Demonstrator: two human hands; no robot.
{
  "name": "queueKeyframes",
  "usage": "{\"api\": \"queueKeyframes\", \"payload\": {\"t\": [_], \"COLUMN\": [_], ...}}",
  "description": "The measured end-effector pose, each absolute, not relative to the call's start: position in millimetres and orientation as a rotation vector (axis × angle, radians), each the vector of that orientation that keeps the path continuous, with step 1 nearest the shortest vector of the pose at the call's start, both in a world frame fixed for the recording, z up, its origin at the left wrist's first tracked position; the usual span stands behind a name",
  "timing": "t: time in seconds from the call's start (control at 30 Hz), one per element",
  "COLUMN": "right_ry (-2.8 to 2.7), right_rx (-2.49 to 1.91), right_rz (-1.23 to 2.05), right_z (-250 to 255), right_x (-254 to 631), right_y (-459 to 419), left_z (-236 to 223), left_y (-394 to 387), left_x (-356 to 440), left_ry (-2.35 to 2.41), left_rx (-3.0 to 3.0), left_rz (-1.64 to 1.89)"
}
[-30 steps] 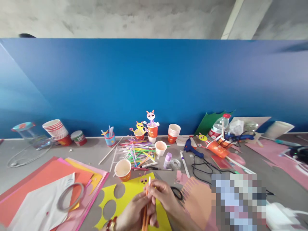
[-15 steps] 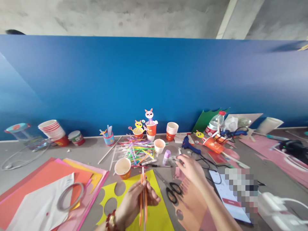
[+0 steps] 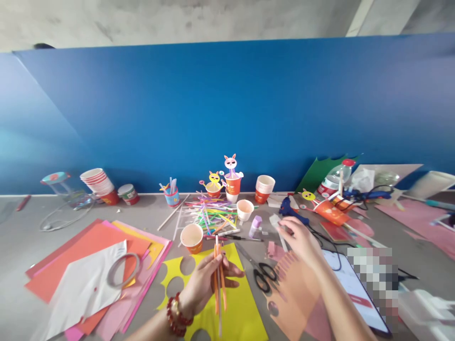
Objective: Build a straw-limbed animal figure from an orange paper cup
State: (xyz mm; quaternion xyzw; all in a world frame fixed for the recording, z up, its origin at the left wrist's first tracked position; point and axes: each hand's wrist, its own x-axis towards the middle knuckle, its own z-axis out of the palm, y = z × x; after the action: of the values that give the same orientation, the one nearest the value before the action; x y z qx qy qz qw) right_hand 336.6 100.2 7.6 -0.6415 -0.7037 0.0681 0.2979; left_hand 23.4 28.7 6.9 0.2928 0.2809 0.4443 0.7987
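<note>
Our right hand (image 3: 300, 237) has left the orange straws (image 3: 223, 286), reaching over the desk (image 3: 21, 241) before a blue partition (image 3: 199, 109), its grip on something translucent (image 3: 275, 220) unclear. Our left hand (image 3: 206, 280) clasps them above yellow paper (image 3: 245, 308).

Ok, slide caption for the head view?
Left hand holds orange sticks above yellow paper; right hand extended beyond scissors.

Orange and white sticks (image 3: 223, 296) in the left hand (image 3: 206, 279); dark-red beads (image 3: 172, 319) with a gold one at its wrist, plain yellow paper (image 3: 245, 308) beneath; black-handled scissors (image 3: 263, 273) between the hands; peach paper (image 3: 296, 293) nearside of the right hand (image 3: 300, 239), a deep-blue glue gun (image 3: 287, 209) beyond
</note>
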Motion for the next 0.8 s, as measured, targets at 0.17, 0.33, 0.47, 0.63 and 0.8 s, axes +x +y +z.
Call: {"api": "queueKeyframes", "payload": {"t": [0.17,0.33,0.47,0.63,0.8], "right_ry": [-1.509,-1.418,-1.388,-1.355,-1.202], "right_rx": [-1.453,-1.085,-0.939,-0.734,-0.695], "right_rz": [0.617,1.147,1.276,1.455,1.510], "right_z": [23,34,33,19,8], "right_x": [333,296,267,238,214], "right_y": [60,18,8,8,9], "left_z": [12,25,35,45,51], "left_y": [31,28,22,20,20], "left_x": [22,16,13,15,17], "left_ry": [0.592,0.646,0.688,0.666,0.622], "left_rx": [0.696,0.871,1.011,1.257,1.537], "left_rz": [0.965,1.027,1.018,0.973,0.968]}}
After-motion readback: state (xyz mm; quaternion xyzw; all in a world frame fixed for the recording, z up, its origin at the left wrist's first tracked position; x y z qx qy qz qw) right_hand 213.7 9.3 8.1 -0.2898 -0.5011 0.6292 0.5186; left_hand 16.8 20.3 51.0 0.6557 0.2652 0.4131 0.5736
